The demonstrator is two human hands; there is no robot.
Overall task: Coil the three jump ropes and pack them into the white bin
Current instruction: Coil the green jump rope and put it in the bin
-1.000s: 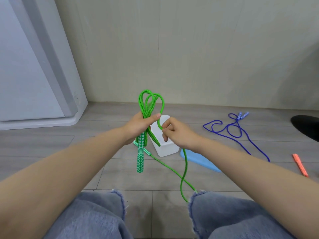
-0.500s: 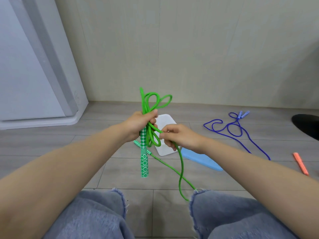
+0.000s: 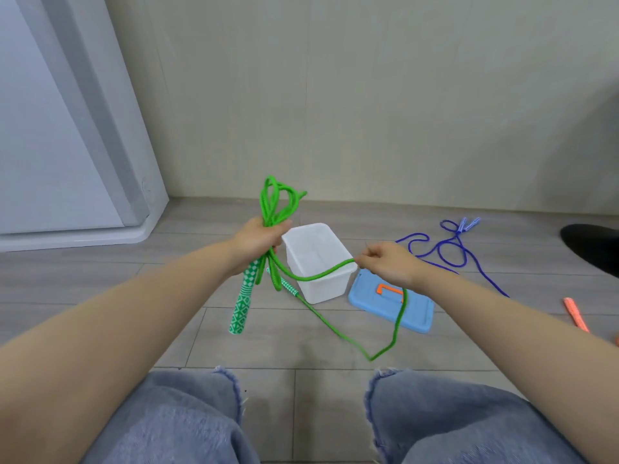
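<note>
Watching from the head view, I saw the left hand [image 3: 256, 241] with its grip wrapped round the bunched loops of the green jump rope [image 3: 279, 209], one patterned handle [image 3: 244, 301] hanging below the fist. The right hand [image 3: 385, 262] pinched a free stretch of the same rope, held out over the white bin [image 3: 318, 262] on the floor. The blue jump rope [image 3: 445, 252] lay uncoiled well to the right, beyond the blue lid [image 3: 392, 306].

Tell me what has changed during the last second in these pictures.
The right hand moved out to the right, away from the left hand, drawing a length of green rope across the white bin. The left hand still grips the loops; the blue rope lies unmoved.
</note>
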